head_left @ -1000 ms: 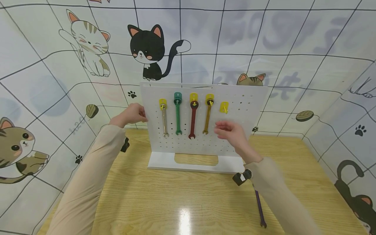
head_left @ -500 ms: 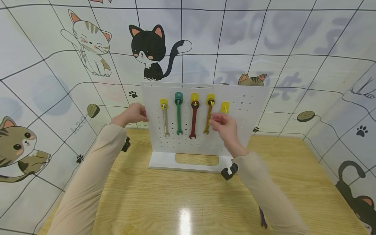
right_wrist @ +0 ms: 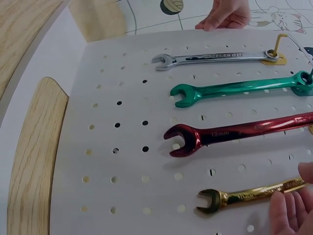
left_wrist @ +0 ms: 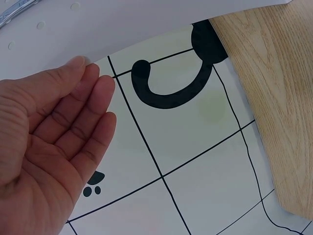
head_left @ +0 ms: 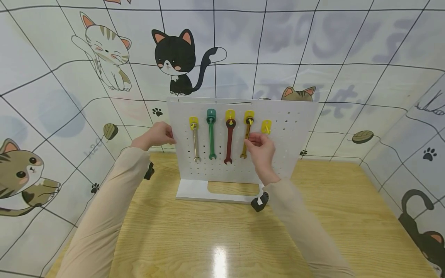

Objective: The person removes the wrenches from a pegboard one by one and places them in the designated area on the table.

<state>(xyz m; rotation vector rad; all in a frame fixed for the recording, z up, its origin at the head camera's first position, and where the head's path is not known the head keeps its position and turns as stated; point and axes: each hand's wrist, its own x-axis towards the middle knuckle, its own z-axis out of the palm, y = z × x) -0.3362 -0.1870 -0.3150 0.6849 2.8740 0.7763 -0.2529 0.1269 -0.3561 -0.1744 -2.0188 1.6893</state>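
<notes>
1. Cat-printed wall (head_left: 236, 83) stands behind our work, with a wood-grain tabletop (head_left: 194, 235) below it.
2. Our right hand (head_left: 263, 152) pinches the gold wrench (head_left: 244, 149) along its handle, thumb on one side and fingers on the other, as the right wrist view shows too.
3. That wrench hangs on the board by its ring, threaded on a yellow hook (head_left: 248, 114). Its long axis runs nearly upright, forked end down and leaning slightly left.
4. We judge that any move here turns on this: the hook is above our grip, and the hand comes at the handle from the right, across the long axis. Lifting alone might not free the ring; it would probably have to slide outward along the peg.
5. Just right of the gold wrench, above our knuckles, is the bare hook (head_left: 266, 125).
6. Leftward hang the red wrench (head_left: 229, 143), the green wrench (head_left: 211, 141) and the silver wrench (head_left: 195, 143), all forked end down.
7. Our left hand (head_left: 157, 134) grips the left edge of the white board (head_left: 219, 172), well apart from the gold wrench; the right is clearly nearer.
</notes>
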